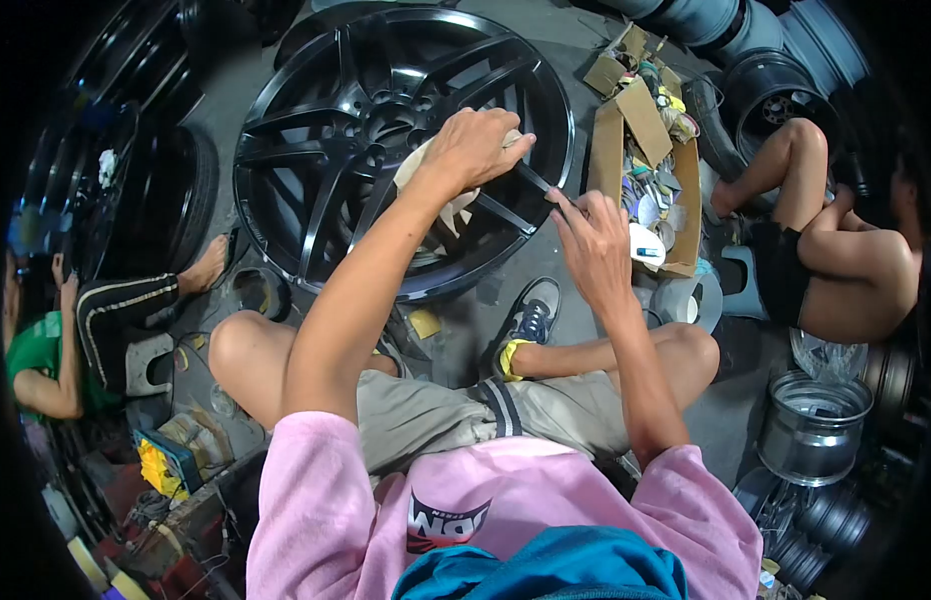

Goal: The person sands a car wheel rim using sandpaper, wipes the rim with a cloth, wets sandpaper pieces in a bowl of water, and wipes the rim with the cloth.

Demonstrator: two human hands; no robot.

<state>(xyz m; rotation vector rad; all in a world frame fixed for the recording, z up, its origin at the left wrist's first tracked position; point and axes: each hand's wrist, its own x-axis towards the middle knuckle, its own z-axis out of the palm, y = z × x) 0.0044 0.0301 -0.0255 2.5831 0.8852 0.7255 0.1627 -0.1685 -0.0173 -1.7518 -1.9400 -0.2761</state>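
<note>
A large glossy black car wheel rim [326, 155] lies face up in front of me, its spokes spread around a central hub. My left hand [476, 150] is over the spokes right of the hub, fingers curled around a folded tan sheet [456, 212] that could be paper or cloth. Beside the rim's right edge, my right hand [598, 235] is closed on a thin, flat metal tool [537, 180]. The tool's far end points toward my left hand; its exact kind is unclear.
A cardboard box [608, 150] of assorted supplies stands right of the rim. One person [836, 240] sits at the right, another [51, 360] at the left. A silver rim [814, 440] stands at lower right. A yellow pad [424, 322] lies on the floor.
</note>
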